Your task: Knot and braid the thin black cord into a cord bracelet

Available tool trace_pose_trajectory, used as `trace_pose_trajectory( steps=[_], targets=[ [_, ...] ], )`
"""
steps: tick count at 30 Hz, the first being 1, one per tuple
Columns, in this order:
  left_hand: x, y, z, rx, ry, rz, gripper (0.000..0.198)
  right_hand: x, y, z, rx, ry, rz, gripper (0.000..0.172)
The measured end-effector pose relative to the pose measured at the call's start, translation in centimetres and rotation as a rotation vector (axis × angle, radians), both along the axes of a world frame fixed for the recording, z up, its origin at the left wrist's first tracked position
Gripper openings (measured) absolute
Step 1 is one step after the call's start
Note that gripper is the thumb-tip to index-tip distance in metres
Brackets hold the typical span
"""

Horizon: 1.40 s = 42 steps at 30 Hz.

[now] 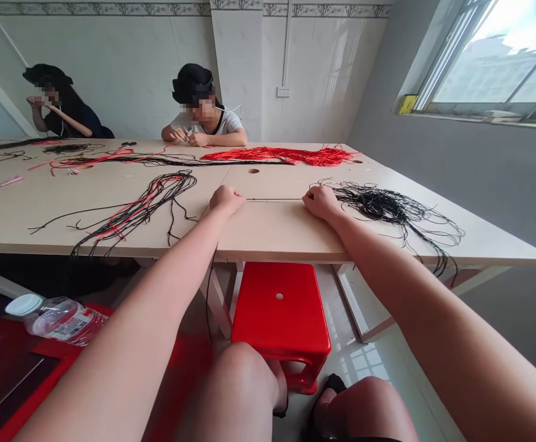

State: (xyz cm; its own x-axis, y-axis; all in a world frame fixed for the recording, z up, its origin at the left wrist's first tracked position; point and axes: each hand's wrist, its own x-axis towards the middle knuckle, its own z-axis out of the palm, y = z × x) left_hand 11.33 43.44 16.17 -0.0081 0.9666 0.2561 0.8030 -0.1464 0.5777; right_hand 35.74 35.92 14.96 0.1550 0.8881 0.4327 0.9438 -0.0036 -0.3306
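Pale wooden tabletop [272, 228] stretches before me. My left hand [228, 199] and right hand [323, 204] rest on it, fingers curled closed, pinching a thin cord [274, 199] held straight between them. Black cords [387, 207] spread just right of my right hand, black-and-red cords [134, 209] lie left of my left hand, and red cords [286, 156] lie farther off.

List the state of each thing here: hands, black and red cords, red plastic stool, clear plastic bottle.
Left hand: fist shut on thin dark cord.
Right hand: fist shut on same cord.
Thin dark cord: taut between fists.
Black cord bundle: tangled, loose.
Red-and-black cord pile: spread loose.
Red plastic stool: upright.
Clear plastic water bottle: on its side, capped.
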Motion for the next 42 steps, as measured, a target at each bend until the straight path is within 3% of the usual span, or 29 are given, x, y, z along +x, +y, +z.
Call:
trace_pose_trajectory(
  steps=[10,24,42],
  targets=[
    [0.1,0.7,-0.4,-0.03,0.05,0.024,0.008,-0.5,0.2,-0.2,-0.01,-0.076,0.011,0.024],
    [0.1,0.6,0.0,-0.067,-0.042,0.038,0.018,-1.0,-0.1,0.0,-0.048,-0.144,-0.004,0.027],
    [-0.1,0.6,0.0,-0.027,-0.03,0.048,0.019,-1.3,-0.2,-0.1,-0.056,-0.21,0.009,0.028]
  ],
)
